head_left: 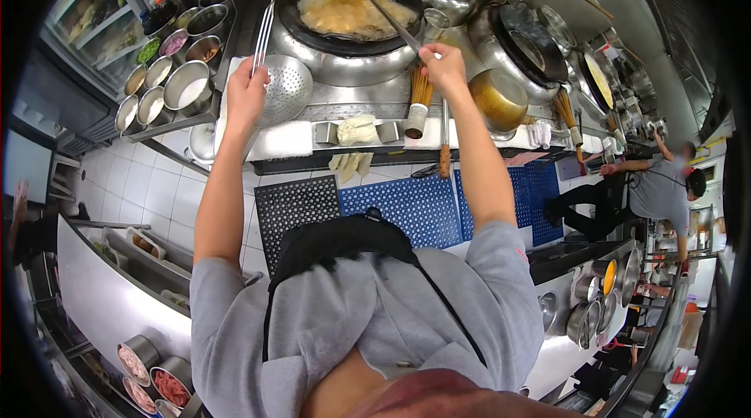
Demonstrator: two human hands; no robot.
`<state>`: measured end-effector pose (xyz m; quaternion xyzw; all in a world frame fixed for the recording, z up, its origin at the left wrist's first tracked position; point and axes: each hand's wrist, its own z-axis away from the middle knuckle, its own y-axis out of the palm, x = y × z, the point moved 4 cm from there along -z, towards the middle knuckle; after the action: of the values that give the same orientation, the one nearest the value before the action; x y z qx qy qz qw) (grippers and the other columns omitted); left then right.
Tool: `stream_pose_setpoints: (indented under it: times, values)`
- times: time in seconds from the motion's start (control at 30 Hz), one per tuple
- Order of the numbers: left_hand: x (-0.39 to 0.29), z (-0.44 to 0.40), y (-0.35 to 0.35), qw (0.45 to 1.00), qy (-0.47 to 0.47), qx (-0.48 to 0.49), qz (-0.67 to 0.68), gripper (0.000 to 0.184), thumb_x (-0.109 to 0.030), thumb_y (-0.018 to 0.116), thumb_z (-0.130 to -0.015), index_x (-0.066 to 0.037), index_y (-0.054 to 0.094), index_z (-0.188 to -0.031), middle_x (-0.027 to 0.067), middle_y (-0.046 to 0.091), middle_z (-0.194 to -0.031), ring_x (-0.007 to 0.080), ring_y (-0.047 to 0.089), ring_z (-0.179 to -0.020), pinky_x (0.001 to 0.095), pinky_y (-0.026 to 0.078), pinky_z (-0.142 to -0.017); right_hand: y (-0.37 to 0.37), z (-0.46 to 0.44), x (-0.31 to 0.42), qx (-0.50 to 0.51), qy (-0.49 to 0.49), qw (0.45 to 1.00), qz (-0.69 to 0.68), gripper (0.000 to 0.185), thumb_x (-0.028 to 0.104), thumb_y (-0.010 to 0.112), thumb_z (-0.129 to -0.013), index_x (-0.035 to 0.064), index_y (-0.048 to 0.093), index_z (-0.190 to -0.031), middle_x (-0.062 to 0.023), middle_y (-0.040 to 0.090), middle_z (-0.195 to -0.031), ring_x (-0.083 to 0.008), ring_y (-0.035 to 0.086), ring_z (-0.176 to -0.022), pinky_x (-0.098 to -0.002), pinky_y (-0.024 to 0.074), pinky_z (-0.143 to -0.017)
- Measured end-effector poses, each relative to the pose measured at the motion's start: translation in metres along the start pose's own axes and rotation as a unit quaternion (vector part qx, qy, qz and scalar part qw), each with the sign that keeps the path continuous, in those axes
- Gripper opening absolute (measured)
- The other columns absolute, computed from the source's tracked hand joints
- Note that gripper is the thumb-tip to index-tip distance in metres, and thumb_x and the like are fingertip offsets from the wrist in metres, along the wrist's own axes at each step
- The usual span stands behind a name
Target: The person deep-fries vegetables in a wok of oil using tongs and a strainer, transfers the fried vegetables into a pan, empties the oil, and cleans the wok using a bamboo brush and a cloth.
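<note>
My left hand (247,95) is closed around a long metal wire handle (267,27) that runs up along the left side of the wok; its far end, near the top edge, is hard to make out. Beside that hand rests a round perforated strainer (286,91). In my right hand (444,70) is the handle of a metal ladle (395,20), which slants down into the wok (288,19). Bubbling, foamy yellowish oil (344,12) fills the wok, and the ladle's bowl is hidden in it.
A bamboo brush (421,93) and a stained round pot (499,99) stand right of the wok. Several steel pots of ingredients (188,88) sit at left. A second wok (540,42) is farther right, with another person (657,187) beyond. Blue mats (403,203) cover the floor.
</note>
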<state>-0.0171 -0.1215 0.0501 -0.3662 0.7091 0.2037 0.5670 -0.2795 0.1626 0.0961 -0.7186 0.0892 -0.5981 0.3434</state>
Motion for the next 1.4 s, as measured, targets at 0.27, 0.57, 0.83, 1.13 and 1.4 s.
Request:
stream_pose_setpoints:
  times: [0.27, 0.57, 0.83, 1.13, 1.4]
  values:
    - [-0.031, -0.067, -0.025, 0.996, 0.037, 0.023, -0.082, 0.019, -0.018, 0.055, -0.089, -0.002, 0.063, -0.091, 0.0005, 0.057, -0.062, 0.0077, 0.052, -0.054, 0.0258, 0.039, -0.049, 0.094, 0.056, 0.045, 0.089, 0.044, 0.945, -0.311, 0.036, 0.007, 0.065, -0.083, -0.0023, 0.057, -0.117, -0.0033, 0.057, -0.067, -0.0067, 0.043, -0.046, -0.0216, 0.0305, -0.038]
    - [-0.039, -0.122, -0.03, 0.988, -0.075, 0.093, 0.101, 0.021, -0.015, 0.053, -0.092, -0.005, 0.059, -0.109, -0.001, 0.054, -0.069, 0.0026, 0.04, -0.049, 0.0194, 0.028, -0.039, 0.282, 0.05, 0.103, 0.077, -0.037, 0.96, -0.265, 0.047, 0.01, 0.055, -0.081, -0.0053, 0.049, -0.125, -0.0221, 0.066, -0.091, -0.033, 0.064, -0.081, -0.0408, 0.0498, -0.075]
    - [-0.033, -0.115, -0.034, 0.987, -0.124, 0.088, 0.054, 0.021, -0.015, 0.052, -0.093, -0.004, 0.06, -0.11, -0.0008, 0.055, -0.069, 0.003, 0.039, -0.048, 0.0193, 0.028, -0.039, 0.435, 0.05, 0.153, 0.14, -0.045, 0.989, -0.036, 0.081, 0.022, 0.063, -0.082, 0.0067, 0.016, -0.146, -0.0245, 0.049, -0.121, -0.0472, 0.051, -0.106, -0.0489, 0.0451, -0.089]
    - [-0.021, -0.083, -0.06, 0.978, -0.158, 0.062, 0.12, 0.025, -0.013, 0.051, -0.094, 0.0, 0.059, -0.113, 0.0016, 0.056, -0.072, 0.0041, 0.039, -0.047, 0.0199, 0.026, -0.038, 0.518, 0.03, 0.126, 0.249, -0.216, 0.938, -0.109, 0.05, 0.028, 0.066, -0.077, 0.01, 0.047, -0.12, -0.0164, 0.054, -0.116, -0.0385, 0.052, -0.103, -0.0536, 0.0437, -0.085]
    - [0.004, -0.035, -0.018, 0.991, -0.105, 0.013, 0.087, 0.036, -0.032, 0.047, -0.1, 0.0, 0.06, -0.093, 0.0004, 0.052, -0.058, 0.0054, 0.043, -0.041, 0.0209, 0.033, -0.034, 0.297, 0.067, 0.105, 0.398, 0.088, 0.751, -0.519, 0.026, 0.028, 0.047, -0.098, 0.0096, 0.055, -0.113, -0.0015, 0.059, -0.082, -0.0135, 0.058, -0.074, -0.0321, 0.0485, -0.056]
